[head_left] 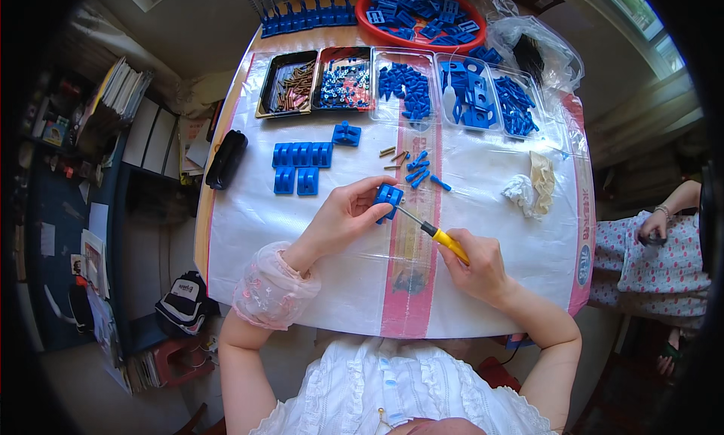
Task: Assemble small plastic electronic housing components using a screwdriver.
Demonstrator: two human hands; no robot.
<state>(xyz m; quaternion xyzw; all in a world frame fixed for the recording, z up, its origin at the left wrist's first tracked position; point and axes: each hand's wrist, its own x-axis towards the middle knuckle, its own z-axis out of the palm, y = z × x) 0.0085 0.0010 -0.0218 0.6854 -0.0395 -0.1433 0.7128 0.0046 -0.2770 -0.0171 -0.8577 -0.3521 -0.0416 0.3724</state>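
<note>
Between the thumb and fingers of my left hand (pixel 348 212) is a small blue plastic block (pixel 388 200). My right hand (pixel 477 266) is closed round the yellow handle of a screwdriver (pixel 448 243), whose metal shaft reaches the block's right side. Whether its tip sits in a screw I cannot tell. Just beyond my hands lie several small blue plastic pegs (pixel 417 169) and a few brass-coloured screws (pixel 392 158). Similar blue blocks (pixel 302 155) stand in a row left of them, with two in front and a separate blue piece (pixel 346 133) behind.
Across the far side stand trays of long screws (pixel 296 86), small metal nuts (pixel 345 83) and blue parts (pixel 405 88). Behind them is a red basin (pixel 364 22) of blue pieces. A black case (pixel 227 160) lies left, crumpled paper (pixel 520 194) right. Another person's hand (pixel 654 225) shows at far right.
</note>
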